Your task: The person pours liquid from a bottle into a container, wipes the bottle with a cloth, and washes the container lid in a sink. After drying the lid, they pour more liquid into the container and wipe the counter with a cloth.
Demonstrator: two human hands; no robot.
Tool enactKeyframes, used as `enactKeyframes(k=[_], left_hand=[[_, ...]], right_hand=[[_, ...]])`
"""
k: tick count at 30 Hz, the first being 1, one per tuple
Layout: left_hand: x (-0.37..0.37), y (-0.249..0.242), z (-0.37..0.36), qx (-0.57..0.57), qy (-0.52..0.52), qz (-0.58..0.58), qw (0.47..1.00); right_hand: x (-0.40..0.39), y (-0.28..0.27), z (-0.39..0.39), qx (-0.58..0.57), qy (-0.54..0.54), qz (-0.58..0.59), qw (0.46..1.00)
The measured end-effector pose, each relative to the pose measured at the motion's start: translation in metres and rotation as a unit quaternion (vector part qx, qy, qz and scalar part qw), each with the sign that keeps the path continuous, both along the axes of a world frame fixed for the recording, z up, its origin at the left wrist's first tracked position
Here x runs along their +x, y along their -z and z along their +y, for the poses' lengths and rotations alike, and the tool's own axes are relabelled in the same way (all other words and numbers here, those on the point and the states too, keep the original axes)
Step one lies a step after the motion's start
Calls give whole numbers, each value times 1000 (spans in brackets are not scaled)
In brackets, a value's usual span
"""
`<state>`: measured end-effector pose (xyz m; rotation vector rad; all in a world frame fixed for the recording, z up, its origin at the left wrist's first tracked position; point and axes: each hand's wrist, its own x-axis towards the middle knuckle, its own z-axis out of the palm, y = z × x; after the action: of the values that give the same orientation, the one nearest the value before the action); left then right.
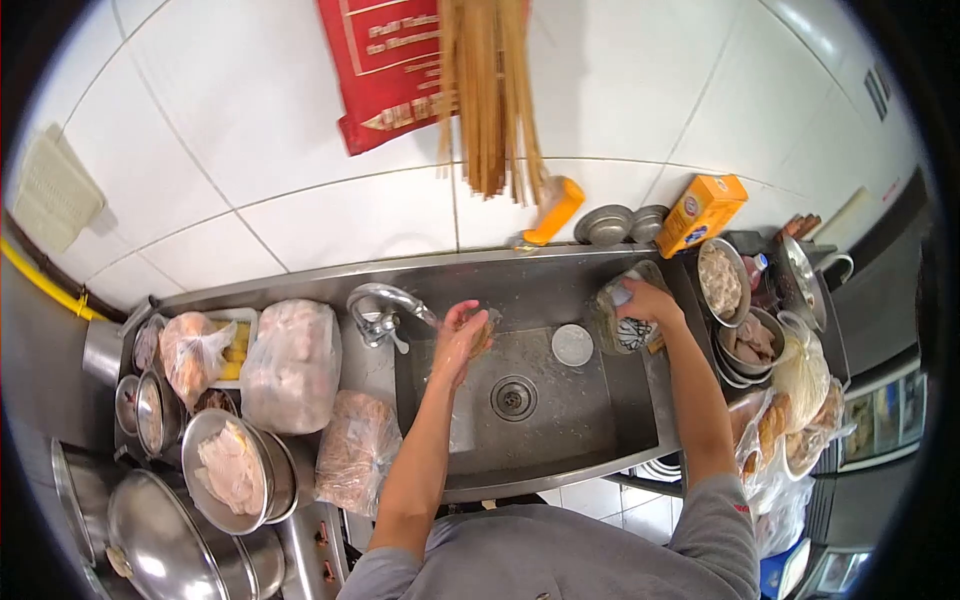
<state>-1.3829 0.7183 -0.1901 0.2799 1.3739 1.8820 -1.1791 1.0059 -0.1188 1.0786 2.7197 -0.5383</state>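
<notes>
My left hand (462, 340) is beside the end of the chrome faucet (385, 305), over the left part of the steel sink (590, 420). Its fingers curl around a small translucent, brownish thing that I cannot make out. At the right end of the sink, my right hand (648, 303) is over a clear plastic container (607, 325), fingers bent down into it. What those fingertips grip is hidden; something dark with pale stripes shows below them. A round white lid or dish (572, 345) lies on the sink floor, near the drain (513, 398).
On the left stand bagged meat (290, 365), a bowl of pale meat (230, 470) and a large steel lid (165, 540). To the right are meat bowls (720, 282), an orange box (702, 215) and bags. Thin sticks (490, 100) hang above the sink.
</notes>
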Motion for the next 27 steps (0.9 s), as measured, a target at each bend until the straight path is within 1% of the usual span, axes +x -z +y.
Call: enactKeyframes(k=[1,2,3,4,6,7,8,9,10,12,13,14,15,16,17,18,20,21,22,23,24,25,26,27], left_hand=[[2,-4,2,22,9,-19,1000],[4,-8,2,20,19,-18,999],[4,-9,2,50,14,-75,996],[3,-11,3,81,6,-131,988],[4,-4,1,81,4,-123,989],[5,1,0,78,-2,-122,989],[6,3,1,77,-8,-125,989],[9,6,3,68,-21,-111,991],[13,9,3,56,-28,-98,993],[22,4,9,65,-24,-121,990],[26,1,14,78,-26,-142,986],[31,3,20,81,-22,-141,986],[40,7,24,102,-56,-183,976],[44,9,25,120,-90,-222,963],[44,7,24,114,-113,-262,951],[40,12,21,112,-117,-260,952],[27,25,18,79,-120,-149,978],[23,26,12,50,-103,-94,989],[21,29,9,51,-103,-91,989],[20,33,6,11,-95,-35,995],[19,32,3,-26,-86,21,996],[21,32,-1,-13,-81,40,996],[20,31,-2,-15,-80,40,996],[18,28,-2,-42,-73,57,995]], right_hand=[[-1,1,2,-3,10,2,1000],[-2,3,4,-8,46,22,999],[-1,2,5,-11,80,44,996],[4,-2,5,-11,84,48,995],[12,-21,3,-51,151,114,981],[16,-45,-18,-41,140,174,974],[18,-57,-34,-44,136,170,975],[21,-64,-50,-83,77,280,953],[23,-63,-68,-121,23,385,915],[4,-55,-124,-116,-50,451,884],[-9,-28,-142,-78,-69,430,897],[-23,-12,-166,-93,-87,460,879],[-39,15,-182,-121,-90,481,864],[-53,35,-197,-175,-60,473,862],[-66,49,-207,-152,-39,522,838],[-72,67,-208,-156,-41,524,837],[-83,94,-206,-140,-59,465,872],[-87,98,-210,-105,-70,504,854],[-90,102,-209,-105,-70,507,853],[-91,106,-209,-196,-48,429,881],[-93,102,-209,-284,-25,344,895],[-94,97,-206,-401,20,341,850],[-92,94,-209,-402,20,342,850],[-92,90,-214,-422,71,373,824]])
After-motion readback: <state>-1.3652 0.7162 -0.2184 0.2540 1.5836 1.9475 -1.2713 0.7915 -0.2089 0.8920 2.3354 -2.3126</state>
